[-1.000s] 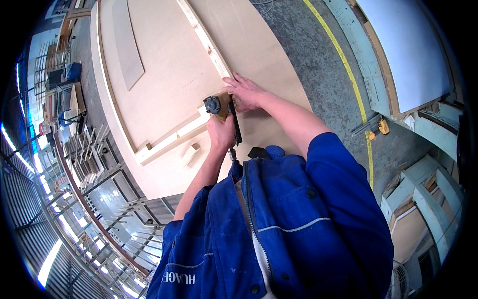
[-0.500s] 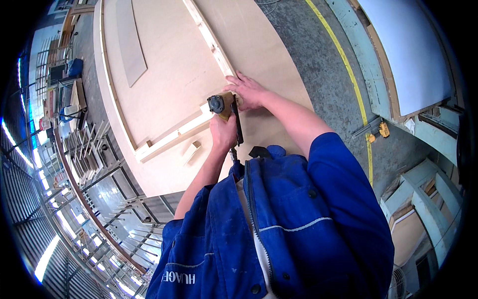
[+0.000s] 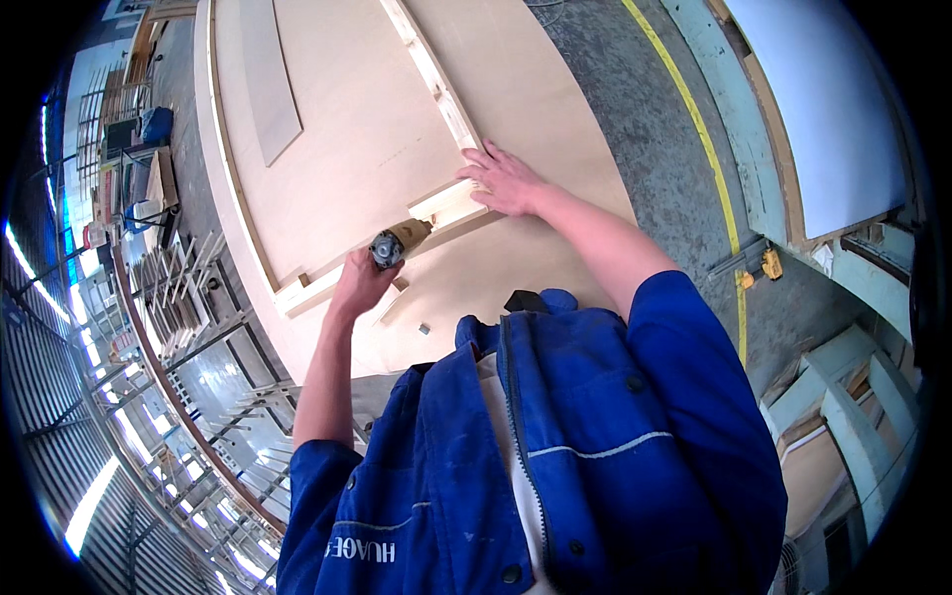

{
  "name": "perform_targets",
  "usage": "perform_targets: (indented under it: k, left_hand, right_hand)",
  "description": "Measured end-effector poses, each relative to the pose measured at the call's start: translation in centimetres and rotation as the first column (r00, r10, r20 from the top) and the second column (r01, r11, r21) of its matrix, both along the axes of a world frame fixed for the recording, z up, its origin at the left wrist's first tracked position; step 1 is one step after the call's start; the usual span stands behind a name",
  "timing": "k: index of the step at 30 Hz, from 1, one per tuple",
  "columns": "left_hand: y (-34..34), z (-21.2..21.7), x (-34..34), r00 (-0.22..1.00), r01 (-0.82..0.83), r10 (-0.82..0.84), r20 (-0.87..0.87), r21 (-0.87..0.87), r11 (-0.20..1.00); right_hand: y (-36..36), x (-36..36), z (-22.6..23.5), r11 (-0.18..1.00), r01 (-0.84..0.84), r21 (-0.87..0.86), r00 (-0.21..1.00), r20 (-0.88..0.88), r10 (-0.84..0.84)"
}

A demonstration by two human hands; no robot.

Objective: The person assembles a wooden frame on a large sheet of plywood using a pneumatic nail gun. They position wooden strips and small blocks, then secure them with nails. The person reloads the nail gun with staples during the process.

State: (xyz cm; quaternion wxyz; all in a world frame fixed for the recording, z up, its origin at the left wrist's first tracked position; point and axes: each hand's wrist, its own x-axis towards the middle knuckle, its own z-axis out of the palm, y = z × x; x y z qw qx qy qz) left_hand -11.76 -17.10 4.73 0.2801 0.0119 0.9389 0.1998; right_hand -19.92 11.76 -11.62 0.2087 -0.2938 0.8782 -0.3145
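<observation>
My left hand [image 3: 360,286] is closed around a nail gun [image 3: 402,243] with a dark round cap and a tan body. The nail gun is held over the near rail [image 3: 342,273] of a pale wooden frame, its nose toward the right. My right hand [image 3: 508,184] lies with fingers stretched out over the frame's near right corner, where the near rail meets the right rail [image 3: 431,74]. A short wood block [image 3: 441,203] lies along the near rail, left of my right hand. The nail gun hides part of that rail.
Under the frame lies a large tan board [image 3: 555,119]. A thin strip of sheet [image 3: 263,84] rests on it inside the frame. Small offcuts [image 3: 390,300] lie near my left hand. Right of the board, a yellow line [image 3: 694,119] crosses the grey floor beside a pale green machine [image 3: 764,188].
My left hand has moved left along the near rail with the nail gun, which has turned. The right hand has stayed at the corner, its fingers shifted slightly.
</observation>
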Motion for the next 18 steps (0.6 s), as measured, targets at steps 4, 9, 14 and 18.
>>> perform_targets:
  k: [4, 9, 14, 18]
  left_hand:
    - [0.1, -0.2, -2.4, 0.997, 0.071, -0.070, 0.014, -0.177, 0.982]
    - [-0.5, -1.5, -3.3, 0.995, 0.104, -0.102, 0.021, -0.173, 0.979]
    - [-0.9, -2.4, -3.7, 0.993, 0.113, -0.114, 0.006, -0.192, 0.975]
    - [-0.8, -2.7, -3.6, 0.995, 0.087, -0.093, -0.032, -0.150, 0.985]
  right_hand:
    - [-0.4, 0.1, -1.0, 1.000, 0.023, 0.009, 0.999, -0.035, -0.022]
    - [-0.2, 0.2, -0.5, 1.000, 0.027, -0.005, 0.999, -0.025, -0.027]
    - [-0.1, 0.2, -0.3, 0.999, 0.032, -0.003, 0.999, -0.016, -0.032]
    - [-0.1, 0.2, -0.6, 0.999, 0.034, -0.011, 0.999, -0.023, -0.034]
